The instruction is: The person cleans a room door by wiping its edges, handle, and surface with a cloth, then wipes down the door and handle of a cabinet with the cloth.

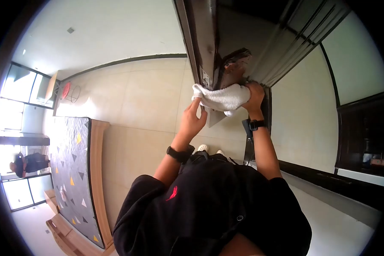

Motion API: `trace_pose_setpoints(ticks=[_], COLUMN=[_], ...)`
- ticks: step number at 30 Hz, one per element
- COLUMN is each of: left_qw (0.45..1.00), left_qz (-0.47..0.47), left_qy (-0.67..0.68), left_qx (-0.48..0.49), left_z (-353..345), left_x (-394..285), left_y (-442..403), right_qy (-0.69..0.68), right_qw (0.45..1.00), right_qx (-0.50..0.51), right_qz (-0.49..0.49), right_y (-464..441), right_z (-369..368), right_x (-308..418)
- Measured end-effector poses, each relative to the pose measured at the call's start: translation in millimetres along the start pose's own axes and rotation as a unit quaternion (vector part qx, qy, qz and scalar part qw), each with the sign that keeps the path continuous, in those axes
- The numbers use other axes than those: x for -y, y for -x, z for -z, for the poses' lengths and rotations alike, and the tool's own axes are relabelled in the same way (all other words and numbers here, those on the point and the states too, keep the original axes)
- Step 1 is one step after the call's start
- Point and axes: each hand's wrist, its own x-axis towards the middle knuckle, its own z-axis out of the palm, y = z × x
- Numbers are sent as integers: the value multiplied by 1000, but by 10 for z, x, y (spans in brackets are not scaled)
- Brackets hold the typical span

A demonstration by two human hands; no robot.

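Observation:
A white cloth point(224, 98) is stretched between my two hands, against the edge of a dark glossy door point(260, 47). My left hand point(193, 117) pinches the cloth's left end near the metal lock plate on the door edge. At the cloth's right end, my right hand point(254, 96) is closed round it, close to the door's surface. A dark handle or its reflection point(237, 64) shows just above the cloth; which of the two I cannot tell. Black bands are on both wrists.
A mattress with a patterned grey cover point(72, 170) lies on a wooden bed frame point(99, 170) at the left. Beyond it, a person point(30, 164) in dark clothes is by the windows. A red stool point(66, 90) stands at the upper left. Dark shelving point(365, 136) is at the right.

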Motion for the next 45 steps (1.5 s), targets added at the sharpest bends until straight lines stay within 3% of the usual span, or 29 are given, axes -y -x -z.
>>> trace_pose_setpoints(ticks=[2, 7, 8, 10, 11, 14, 16, 18, 19, 21, 25, 29, 33, 35, 36, 38, 39, 40, 42, 45], left_qw=[997, 994, 997, 999, 996, 993, 984, 996, 996, 981, 992, 981, 977, 968, 968, 930, 928, 928, 962, 955], left_qz=[5, 68, -20, 7, 80, 72, 127, 44, 43, 71, -14, -53, -102, -53, -58, -97, -52, -57, 39, 48], left_qy=[-82, -57, 0, 38, 45, 90, 119, 72, 72, 156, -2, -51, -77, 112, 113, 131, 214, 215, 139, 181], left_qx=[-9, -62, -72, -4, 20, 4, 49, 8, 5, -97, -127, -179, -173, -218, -218, -329, -300, -299, -234, -228], left_z=[130, 287, 109, -24, -105, -152, -81, -68, -96, -147, 89, 272, 425, 387, 359, 322, 368, 380, 401, 389], left_x=[-10, -55, 83, 86, 55, 238, 186, 181, 211, 246, 114, 2, -240, -411, -448, -511, -606, -602, -575, -457], left_y=[7, 24, -52, -131, -106, -54, -41, -63, -75, -100, -278, -421, -664, -840, -923, -1066, -1093, -1150, -1258, -1350], right_qy=[-4, -14, -17, -7, -11, 14, 18, 15, 15, 23, 90, 123, 123, 127, 106, 56, 28, 29, -12, -43], right_qw=[1000, 1000, 1000, 1000, 1000, 999, 998, 999, 999, 999, 992, 989, 991, 991, 992, 992, 991, 992, 990, 992], right_qx=[-4, -2, -1, 4, 7, 24, 30, 38, 44, 40, 73, 69, 48, 34, 62, 109, 127, 122, 132, 111], right_qz=[0, 3, 4, 7, 8, 33, 48, 32, 17, 21, 59, 45, 16, 21, 28, 26, 17, 18, 43, 30], right_y=[-31, -72, -95, -135, -141, -199, -220, -198, -208, -235, -413, -353, -86, 34, 69, 176, 227, 238, 253, 270], right_z=[1, -17, -32, -45, -47, -18, 3, -13, -17, 8, 190, 410, 542, 604, 638, 680, 669, 645, 589, 446], right_x=[5, 13, 22, 32, 34, -30, -20, -6, -12, 12, 143, 475, 569, 648, 736, 929, 1026, 1128, 1333, 1448])
